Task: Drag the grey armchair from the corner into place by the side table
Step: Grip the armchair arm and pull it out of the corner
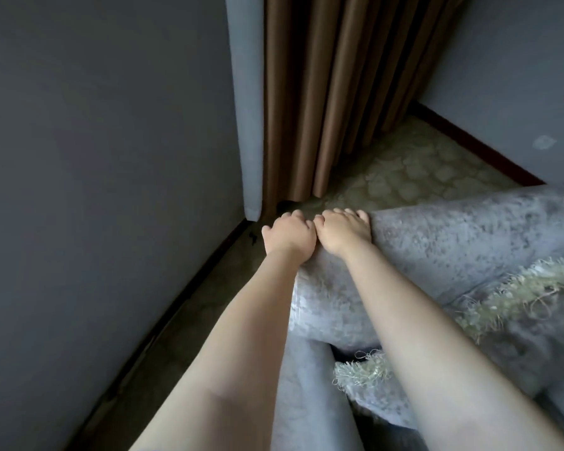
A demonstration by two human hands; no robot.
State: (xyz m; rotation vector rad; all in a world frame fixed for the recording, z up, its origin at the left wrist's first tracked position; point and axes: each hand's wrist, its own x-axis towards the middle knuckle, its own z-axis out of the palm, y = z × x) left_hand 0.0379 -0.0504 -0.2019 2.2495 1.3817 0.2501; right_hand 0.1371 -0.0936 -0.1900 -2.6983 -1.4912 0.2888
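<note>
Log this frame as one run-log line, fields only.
stage: grasp, pre-drag | left hand: grip on armchair back edge | right hand: grip beside it, hands touching | chair: in corner near curtain | side table: not in view

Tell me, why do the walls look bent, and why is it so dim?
Head view: the wide-angle lens bows the skirting board into a curve; light is low and flat, no glare; the curtain folds and left wall go murky; both hands, left hand and right hand, on the armchair stay reasonably sharp.

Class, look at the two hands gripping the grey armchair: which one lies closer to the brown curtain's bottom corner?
The left hand: it grips the armchair at its outer corner, beside the curtain.
</note>
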